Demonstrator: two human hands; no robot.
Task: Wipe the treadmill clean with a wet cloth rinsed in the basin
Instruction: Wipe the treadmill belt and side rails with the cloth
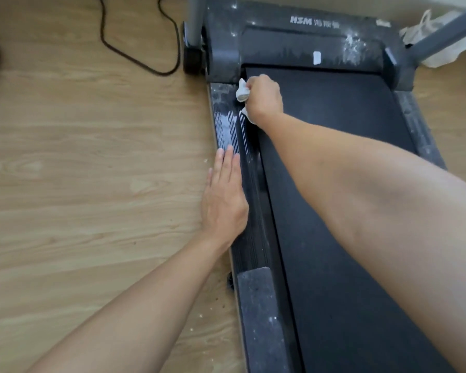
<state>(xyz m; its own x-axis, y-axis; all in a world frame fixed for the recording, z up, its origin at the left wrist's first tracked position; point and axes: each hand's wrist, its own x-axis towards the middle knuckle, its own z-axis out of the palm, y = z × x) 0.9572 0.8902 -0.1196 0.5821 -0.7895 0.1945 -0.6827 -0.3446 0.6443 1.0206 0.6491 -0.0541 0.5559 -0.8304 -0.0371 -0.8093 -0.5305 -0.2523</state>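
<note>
The right hand (264,96) is closed around a crumpled white wet cloth (242,91), pressing it onto the ribbed black left side rail (228,130) of the dusty dark grey treadmill (293,44), just below the motor cover. Nearer the person, the left hand (223,200) lies open and flat on the same rail.

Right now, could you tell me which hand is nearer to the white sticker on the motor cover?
Right. The right hand, gripping the cloth, is just below-left of the sticker. The left hand lies flat on the side rail, much farther back.
</note>
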